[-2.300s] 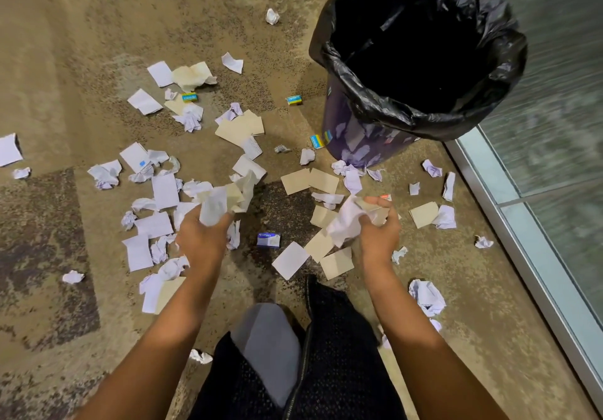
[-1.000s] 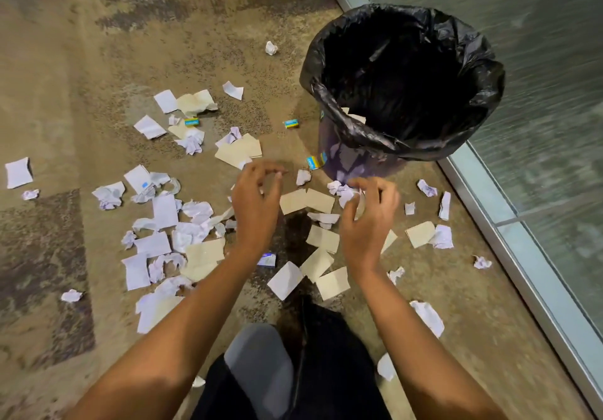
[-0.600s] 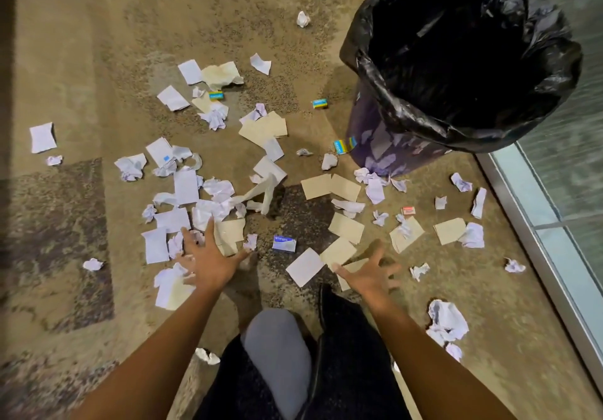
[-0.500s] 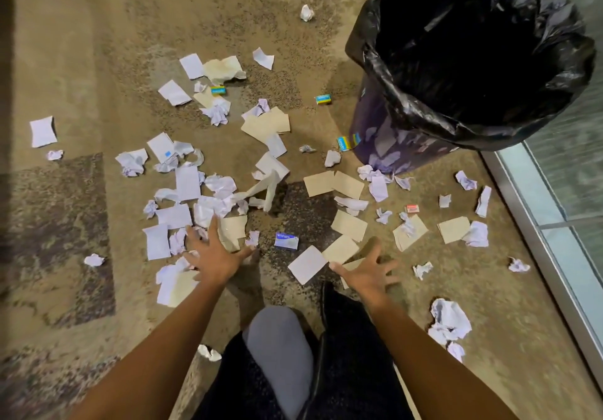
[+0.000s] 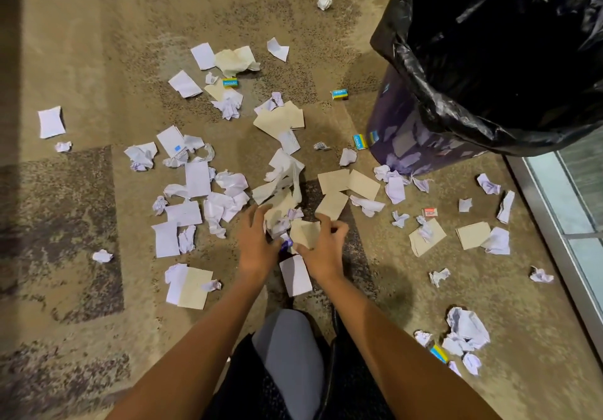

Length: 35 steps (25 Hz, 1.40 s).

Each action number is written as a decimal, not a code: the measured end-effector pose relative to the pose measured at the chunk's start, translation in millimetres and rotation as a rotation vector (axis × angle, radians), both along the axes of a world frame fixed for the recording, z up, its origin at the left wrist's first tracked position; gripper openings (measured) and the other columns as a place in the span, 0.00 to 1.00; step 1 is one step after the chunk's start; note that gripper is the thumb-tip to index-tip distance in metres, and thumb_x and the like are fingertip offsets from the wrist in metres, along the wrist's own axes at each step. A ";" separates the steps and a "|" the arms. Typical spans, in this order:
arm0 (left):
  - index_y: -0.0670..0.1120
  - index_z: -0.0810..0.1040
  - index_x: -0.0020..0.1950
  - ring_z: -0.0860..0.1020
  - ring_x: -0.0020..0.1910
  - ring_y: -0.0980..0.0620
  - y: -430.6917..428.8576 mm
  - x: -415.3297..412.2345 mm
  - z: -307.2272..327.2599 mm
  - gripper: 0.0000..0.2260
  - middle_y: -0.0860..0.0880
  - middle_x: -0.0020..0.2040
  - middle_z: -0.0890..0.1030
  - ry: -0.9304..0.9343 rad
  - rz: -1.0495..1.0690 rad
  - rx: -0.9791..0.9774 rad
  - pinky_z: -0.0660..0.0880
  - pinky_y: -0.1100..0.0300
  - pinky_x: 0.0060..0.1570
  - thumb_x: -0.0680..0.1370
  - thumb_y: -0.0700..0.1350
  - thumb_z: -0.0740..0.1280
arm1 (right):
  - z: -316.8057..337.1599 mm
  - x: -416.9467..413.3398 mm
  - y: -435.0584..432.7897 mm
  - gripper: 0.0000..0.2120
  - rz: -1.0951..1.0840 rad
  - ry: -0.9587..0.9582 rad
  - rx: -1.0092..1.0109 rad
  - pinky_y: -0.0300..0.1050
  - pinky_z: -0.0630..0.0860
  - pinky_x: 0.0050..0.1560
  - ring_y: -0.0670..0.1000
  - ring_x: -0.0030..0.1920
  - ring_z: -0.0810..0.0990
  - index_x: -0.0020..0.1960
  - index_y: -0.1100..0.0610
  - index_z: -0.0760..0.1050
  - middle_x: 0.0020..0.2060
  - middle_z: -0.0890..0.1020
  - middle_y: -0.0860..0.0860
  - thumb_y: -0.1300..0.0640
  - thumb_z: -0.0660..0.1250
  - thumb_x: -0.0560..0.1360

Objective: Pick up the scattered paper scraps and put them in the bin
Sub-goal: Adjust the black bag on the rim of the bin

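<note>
**Scooping up a bundle, bin ahead and to the right**

Crouched over the carpet point(image 5: 98, 60), cupping a bundle of scraps point(image 5: 295, 225) between the left hand point(image 5: 256, 246) and the right hand point(image 5: 324, 251). Left hand: fingers bent round crumpled white paper on the bundle's left side. Right hand: thumb and fingers curled round tan pieces on its right side. Held low, touching the carpet or just above it; cannot tell which. No clear long side to the bundle, just a loose heap. Close behind the hands, a flat white sheet point(image 5: 295, 276), not held.

Bin point(image 5: 401, 145) well off ahead and to the right of the bundle, black liner point(image 5: 456, 119) folded over the rim, mouth open. Nearer the right hand than the left, so probably a lift and a swing forward-right, passing over the tan cards point(image 5: 349, 183) lying between. Best carried with both hands pressed together, at risk otherwise of shedding pieces from underneath. Plenty more scattered to the left, round the bin's foot and toward the window frame point(image 5: 554, 233) — judged far from done.
</note>
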<state>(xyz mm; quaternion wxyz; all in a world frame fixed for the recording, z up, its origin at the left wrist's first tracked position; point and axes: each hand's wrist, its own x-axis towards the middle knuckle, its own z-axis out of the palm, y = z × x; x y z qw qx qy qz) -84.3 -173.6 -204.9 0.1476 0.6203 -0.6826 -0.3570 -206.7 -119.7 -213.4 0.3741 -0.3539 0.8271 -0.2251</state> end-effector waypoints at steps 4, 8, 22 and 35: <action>0.53 0.64 0.70 0.63 0.69 0.41 -18.5 14.2 0.4 0.34 0.47 0.74 0.60 -0.210 0.015 -0.141 0.69 0.43 0.63 0.69 0.43 0.75 | 9.4 -9.2 -35.6 0.35 0.113 0.291 -0.103 0.54 0.76 0.54 0.58 0.61 0.62 0.70 0.50 0.63 0.65 0.59 0.57 0.49 0.75 0.68; 0.56 0.53 0.76 0.50 0.76 0.39 -42.8 12.1 -1.9 0.44 0.41 0.78 0.47 -0.212 -0.062 -0.130 0.56 0.38 0.69 0.66 0.49 0.76 | 14.9 -12.8 -81.2 0.52 0.357 0.275 -0.073 0.59 0.70 0.59 0.67 0.67 0.59 0.74 0.37 0.48 0.74 0.46 0.58 0.43 0.78 0.61; 0.63 0.55 0.73 0.37 0.74 0.33 -65.5 66.3 -27.5 0.46 0.46 0.77 0.37 -0.493 0.069 0.145 0.46 0.25 0.63 0.63 0.52 0.79 | -1.9 7.7 -68.3 0.42 1.132 0.564 0.122 0.64 0.64 0.63 0.65 0.69 0.56 0.72 0.41 0.58 0.75 0.52 0.55 0.41 0.75 0.64; 0.43 0.74 0.62 0.72 0.61 0.38 -53.0 73.8 -21.3 0.18 0.41 0.67 0.70 -0.369 0.110 -0.077 0.70 0.55 0.52 0.74 0.31 0.61 | -1.3 38.0 -17.3 0.27 1.070 0.392 -0.041 0.48 0.71 0.38 0.64 0.61 0.62 0.61 0.52 0.69 0.66 0.63 0.57 0.74 0.65 0.67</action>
